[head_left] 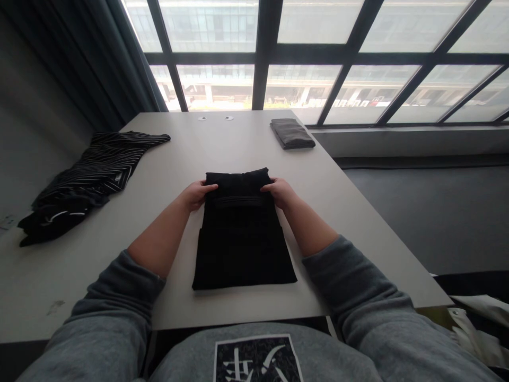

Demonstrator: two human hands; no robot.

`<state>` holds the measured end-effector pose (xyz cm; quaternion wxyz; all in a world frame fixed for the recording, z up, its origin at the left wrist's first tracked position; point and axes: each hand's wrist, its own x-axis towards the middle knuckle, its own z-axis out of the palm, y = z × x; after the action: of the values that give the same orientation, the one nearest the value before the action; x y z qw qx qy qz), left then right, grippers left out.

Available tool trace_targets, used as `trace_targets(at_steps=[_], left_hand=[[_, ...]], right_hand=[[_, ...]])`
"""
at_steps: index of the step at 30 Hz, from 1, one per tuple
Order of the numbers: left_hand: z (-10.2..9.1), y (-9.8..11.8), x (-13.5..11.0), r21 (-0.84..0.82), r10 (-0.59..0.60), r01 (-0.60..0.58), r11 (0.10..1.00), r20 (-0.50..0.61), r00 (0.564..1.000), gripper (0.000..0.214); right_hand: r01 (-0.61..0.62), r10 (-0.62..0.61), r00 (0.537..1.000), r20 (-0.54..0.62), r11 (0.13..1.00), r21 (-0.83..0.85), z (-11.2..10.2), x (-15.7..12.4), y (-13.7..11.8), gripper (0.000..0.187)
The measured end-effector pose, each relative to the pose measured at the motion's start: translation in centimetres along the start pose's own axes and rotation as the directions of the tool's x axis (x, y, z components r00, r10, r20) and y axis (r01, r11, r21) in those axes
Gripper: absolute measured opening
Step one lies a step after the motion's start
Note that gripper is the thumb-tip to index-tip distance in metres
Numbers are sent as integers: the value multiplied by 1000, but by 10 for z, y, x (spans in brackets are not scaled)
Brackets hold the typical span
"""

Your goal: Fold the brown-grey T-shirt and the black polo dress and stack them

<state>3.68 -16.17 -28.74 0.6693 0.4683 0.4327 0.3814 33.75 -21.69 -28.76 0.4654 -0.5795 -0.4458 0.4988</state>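
A black folded garment (242, 239) lies flat on the pale table (342, 201) straight in front of me. My left hand (198, 194) grips its far left edge, fingers curled over the cloth. My right hand (279, 192) grips the far right edge the same way. Both hands sit near the garment's far end, where a folded layer ends just beyond them. Grey sleeves are pushed up both forearms.
A heap of black striped clothing (87, 180) lies at the table's left. A folded dark grey cloth (292, 133) rests at the far right corner. Large windows (302, 58) run behind the table, a dark curtain (91, 58) hangs at left, and light fabric (481, 323) lies at lower right.
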Motion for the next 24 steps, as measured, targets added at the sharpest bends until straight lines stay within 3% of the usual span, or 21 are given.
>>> trace_targets(at_steps=[3,8,14,18,24], left_hand=[[2,3,1,-25,9,-9,1000,14,1000,46],[3,0,1,-80,115,-117,990,-35,993,54],[5,11,-20,44,297,-298,954,17,955,63],[5,23,-45,148,419,-418,896,28,908,55],[2,25,-94,354,468,-453,818,49,882,46]], right_hand=[[-68,53,995,88,983,171,0,-3,-3,47],[29,-51,994,95,973,228,-4,-14,-7,57],[199,-213,974,79,969,149,-11,-37,-14,59],[309,-313,947,74,949,62,-12,-60,-22,58],[448,-439,892,105,890,-88,-22,-96,-18,39]])
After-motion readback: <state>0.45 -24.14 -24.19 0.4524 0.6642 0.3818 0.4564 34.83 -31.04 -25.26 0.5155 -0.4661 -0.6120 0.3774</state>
